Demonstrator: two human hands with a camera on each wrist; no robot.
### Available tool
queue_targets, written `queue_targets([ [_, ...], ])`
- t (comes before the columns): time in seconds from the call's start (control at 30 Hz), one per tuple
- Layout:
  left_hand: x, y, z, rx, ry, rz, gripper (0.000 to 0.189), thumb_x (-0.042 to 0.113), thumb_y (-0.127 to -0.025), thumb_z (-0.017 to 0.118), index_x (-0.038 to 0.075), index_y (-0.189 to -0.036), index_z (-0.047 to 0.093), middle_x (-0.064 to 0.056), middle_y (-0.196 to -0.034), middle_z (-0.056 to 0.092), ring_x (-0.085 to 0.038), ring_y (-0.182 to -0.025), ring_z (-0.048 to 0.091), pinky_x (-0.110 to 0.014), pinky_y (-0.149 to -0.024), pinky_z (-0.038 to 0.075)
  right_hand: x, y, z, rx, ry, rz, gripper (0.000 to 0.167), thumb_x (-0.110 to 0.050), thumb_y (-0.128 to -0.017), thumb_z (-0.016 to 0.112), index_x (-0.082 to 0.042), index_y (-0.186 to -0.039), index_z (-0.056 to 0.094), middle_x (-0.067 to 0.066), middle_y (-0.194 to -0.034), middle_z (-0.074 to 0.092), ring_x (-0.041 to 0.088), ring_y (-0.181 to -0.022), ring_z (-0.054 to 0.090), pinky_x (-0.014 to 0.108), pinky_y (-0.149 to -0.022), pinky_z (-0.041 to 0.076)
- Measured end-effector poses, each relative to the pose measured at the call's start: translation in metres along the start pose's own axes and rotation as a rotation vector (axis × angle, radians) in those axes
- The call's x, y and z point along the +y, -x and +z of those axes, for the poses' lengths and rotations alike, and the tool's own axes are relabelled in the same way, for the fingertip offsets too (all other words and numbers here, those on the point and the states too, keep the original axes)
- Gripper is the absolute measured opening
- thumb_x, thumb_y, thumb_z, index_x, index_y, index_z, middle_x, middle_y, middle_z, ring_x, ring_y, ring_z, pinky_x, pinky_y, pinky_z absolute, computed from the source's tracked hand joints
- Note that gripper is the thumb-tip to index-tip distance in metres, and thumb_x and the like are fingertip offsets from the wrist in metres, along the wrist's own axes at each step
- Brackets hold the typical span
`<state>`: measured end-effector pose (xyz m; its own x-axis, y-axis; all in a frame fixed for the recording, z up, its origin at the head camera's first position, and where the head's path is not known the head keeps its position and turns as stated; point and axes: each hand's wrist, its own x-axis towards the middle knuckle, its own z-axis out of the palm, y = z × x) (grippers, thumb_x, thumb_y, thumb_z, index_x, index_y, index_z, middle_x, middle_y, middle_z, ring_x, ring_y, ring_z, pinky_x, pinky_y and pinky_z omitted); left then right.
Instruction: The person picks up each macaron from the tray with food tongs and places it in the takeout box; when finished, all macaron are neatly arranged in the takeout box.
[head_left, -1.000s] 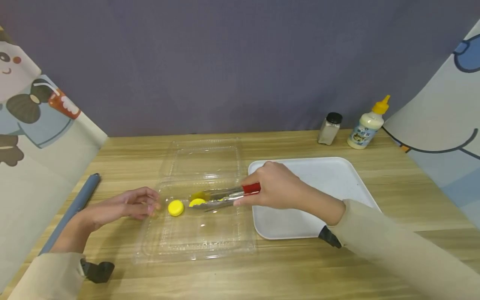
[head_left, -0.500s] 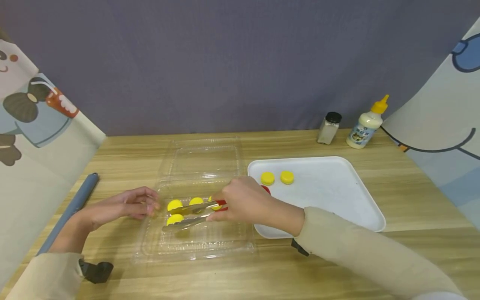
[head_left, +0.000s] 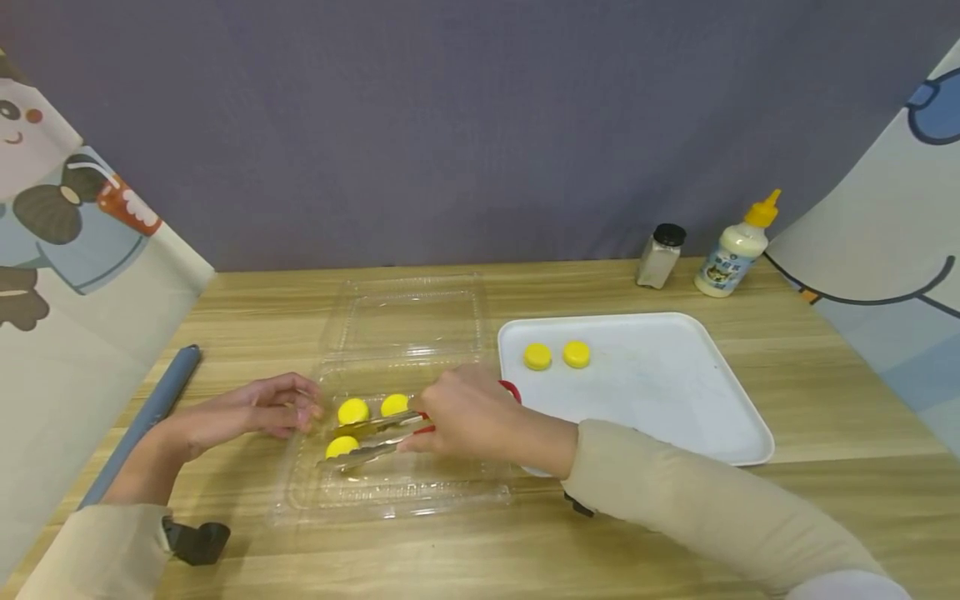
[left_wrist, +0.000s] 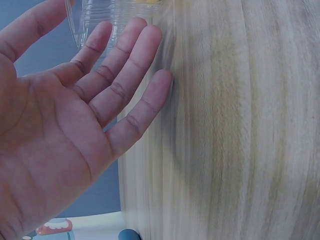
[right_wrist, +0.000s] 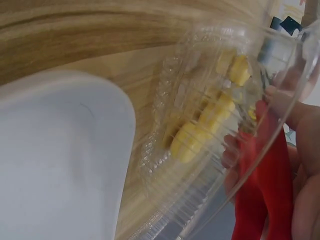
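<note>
My right hand [head_left: 476, 417] grips metal tongs [head_left: 378, 425] with red handles [right_wrist: 265, 180], reaching over an open clear plastic box [head_left: 405, 504]. The tongs' tips are spread apart around a yellow round piece [head_left: 342, 447], macaron-like, at the box's left front. Behind it lie more yellow pieces in a row, one at the left [head_left: 352, 412] and another beside it [head_left: 395, 405]; the hand covers the row's right end. My left hand [head_left: 243, 412] is at the box's left edge, fingertips right by the rim. Its fingers look loosely extended in the left wrist view.
A white tray [head_left: 660, 400] right of the box bears two yellow pieces [head_left: 557, 356]. Behind it stand a black-lidded jar [head_left: 658, 258] and a yellow-capped squeeze bottle [head_left: 727, 262]. A grey-blue rod [head_left: 157, 400] lies left. The box's clear lid [head_left: 412, 317] spreads backward.
My right hand has swung left and forward with the tongs, uncovering the tray's two pieces. The piece between the tips shifted slightly left and nearer over the last half second. My left hand stayed put.
</note>
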<state>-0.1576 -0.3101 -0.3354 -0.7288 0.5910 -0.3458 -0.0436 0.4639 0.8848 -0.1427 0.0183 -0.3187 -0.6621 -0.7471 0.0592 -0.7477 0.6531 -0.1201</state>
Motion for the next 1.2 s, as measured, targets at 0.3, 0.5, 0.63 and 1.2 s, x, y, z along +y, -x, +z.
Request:
queue_targets([
  [0.3, 0.0, -0.001, 0.0, -0.004, 0.004, 0.004, 0.046, 0.019, -0.105, 0.052, -0.006, -0.141, 0.041, -0.019, -0.13, 0.055, -0.031, -0.114, 0.06, -0.033, -0.092, 0.053, 0.0, 0.001, -0.001, -0.007, 0.0, 0.019, 0.046, -0.061, -0.087, 0.073, -0.02, -0.07, 0.061, -0.013, -0.051, 0.032, 0.005, -0.047, 0.03, 0.022, -0.044, 0.022],
  [0.5, -0.001, -0.002, 0.0, -0.017, 0.014, 0.009, 0.045, 0.019, -0.105, 0.051, -0.006, -0.141, 0.04, -0.019, -0.13, 0.056, -0.031, -0.114, 0.061, -0.033, -0.092, 0.053, 0.007, 0.005, -0.007, -0.017, -0.059, 0.039, 0.049, -0.062, -0.087, 0.072, -0.019, -0.11, 0.079, -0.012, -0.052, 0.031, 0.004, -0.047, 0.026, 0.023, -0.044, 0.021],
  [0.63, -0.001, -0.002, -0.001, -0.02, 0.018, 0.011, 0.045, 0.018, -0.106, 0.05, -0.007, -0.141, 0.039, -0.019, -0.129, 0.055, -0.031, -0.114, 0.061, -0.032, -0.092, 0.052, 0.014, 0.01, -0.013, 0.025, -0.066, 0.024, 0.049, -0.064, -0.084, 0.074, -0.019, -0.102, 0.08, -0.014, -0.053, 0.036, 0.003, -0.048, 0.033, 0.024, -0.046, 0.027],
  [1.2, 0.001, -0.005, -0.001, -0.02, 0.015, -0.005, 0.045, 0.018, -0.104, 0.052, -0.007, -0.139, 0.04, -0.019, -0.126, 0.056, -0.031, -0.112, 0.061, -0.032, -0.092, 0.053, 0.063, 0.057, -0.049, 0.25, -0.185, 0.076, 0.056, -0.057, -0.079, 0.082, -0.012, -0.112, 0.079, -0.015, -0.057, 0.051, 0.001, -0.05, 0.035, 0.024, -0.05, 0.033],
])
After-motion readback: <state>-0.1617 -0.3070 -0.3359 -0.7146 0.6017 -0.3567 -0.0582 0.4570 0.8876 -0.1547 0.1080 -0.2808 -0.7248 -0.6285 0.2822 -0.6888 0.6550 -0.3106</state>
